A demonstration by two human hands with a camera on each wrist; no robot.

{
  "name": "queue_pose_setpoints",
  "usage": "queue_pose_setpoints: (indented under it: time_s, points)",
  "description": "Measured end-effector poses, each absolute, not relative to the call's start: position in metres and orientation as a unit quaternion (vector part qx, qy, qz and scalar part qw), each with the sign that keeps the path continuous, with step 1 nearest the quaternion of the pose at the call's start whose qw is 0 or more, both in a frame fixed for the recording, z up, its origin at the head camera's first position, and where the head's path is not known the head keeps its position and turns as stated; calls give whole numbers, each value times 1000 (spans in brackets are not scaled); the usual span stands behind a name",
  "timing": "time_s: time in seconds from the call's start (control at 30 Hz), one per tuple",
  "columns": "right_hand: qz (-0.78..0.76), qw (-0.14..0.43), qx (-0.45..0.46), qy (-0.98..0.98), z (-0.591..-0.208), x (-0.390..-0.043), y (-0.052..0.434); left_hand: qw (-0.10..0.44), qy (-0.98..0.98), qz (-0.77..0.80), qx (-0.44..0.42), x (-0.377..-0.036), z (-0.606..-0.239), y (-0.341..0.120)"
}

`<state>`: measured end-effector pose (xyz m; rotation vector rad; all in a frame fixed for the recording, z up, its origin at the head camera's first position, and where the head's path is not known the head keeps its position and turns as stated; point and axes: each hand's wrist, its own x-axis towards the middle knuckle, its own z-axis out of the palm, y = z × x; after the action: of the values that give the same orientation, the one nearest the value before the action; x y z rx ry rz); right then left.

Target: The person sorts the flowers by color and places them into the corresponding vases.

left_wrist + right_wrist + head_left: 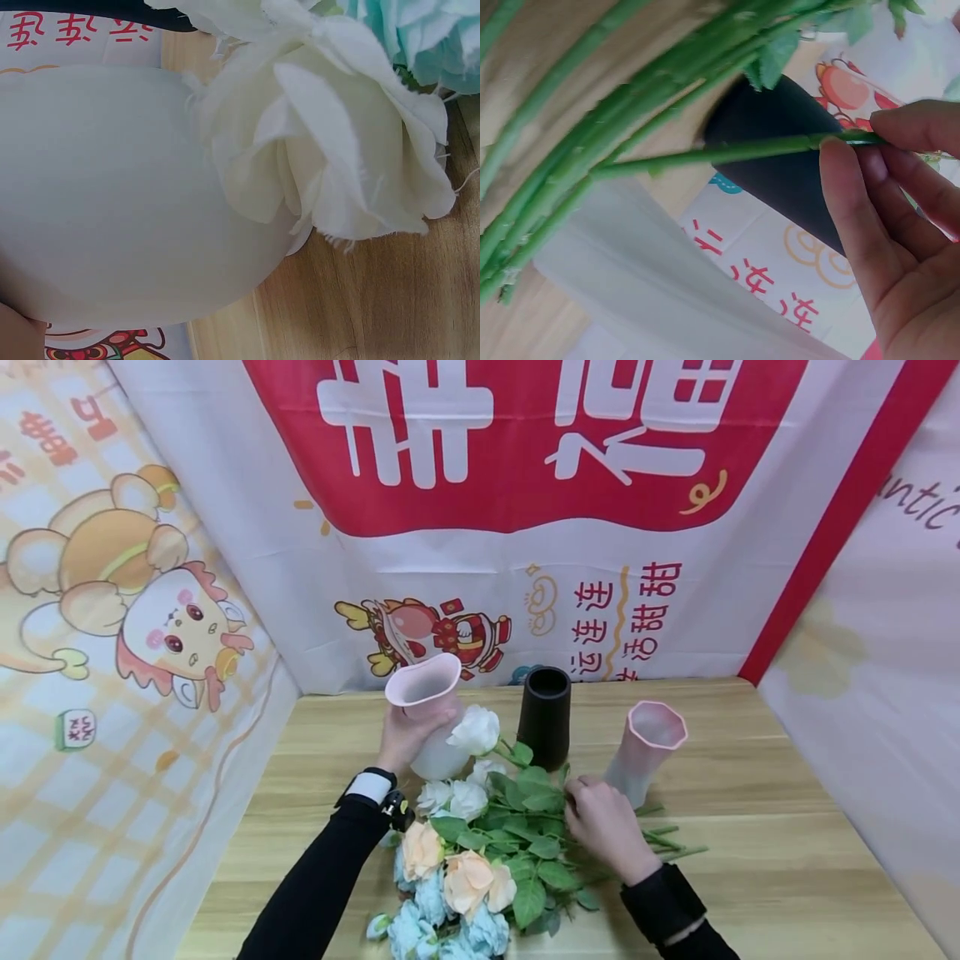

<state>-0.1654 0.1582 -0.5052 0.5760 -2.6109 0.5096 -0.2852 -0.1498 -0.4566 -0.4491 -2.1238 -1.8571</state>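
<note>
Blue flowers (431, 914): beside peach flowers (468, 881)
Left hand (407, 737): grips round vase (437, 756)
Right hand (606, 828): pinches green stem (742, 152)
Black vase (545, 720): stands upright

Wood-grain tabletop (787, 835), upright black vase (543, 722) at rear, faceted pink-and-white vase (637, 764) at right, white, peach and blue flowers (468, 881) in front

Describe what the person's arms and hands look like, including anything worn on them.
The left hand and right hand are bare. The left sleeve and right sleeve are black. A black-and-white band and small dark device sit at the left wrist; a wide black band circles the right.
</note>
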Motion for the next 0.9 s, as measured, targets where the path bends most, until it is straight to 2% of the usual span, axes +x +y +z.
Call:
queue_pose_setpoints:
  time_s: [0.6,0.9]
  points:
    - [306,337,217,-864,-481,-162,154,151,-742,-637,-143,-285,-453,-150]
    - [368,361,226,-826,-473,-157,151,160,-742,-635,-146,-289,-464,-151]
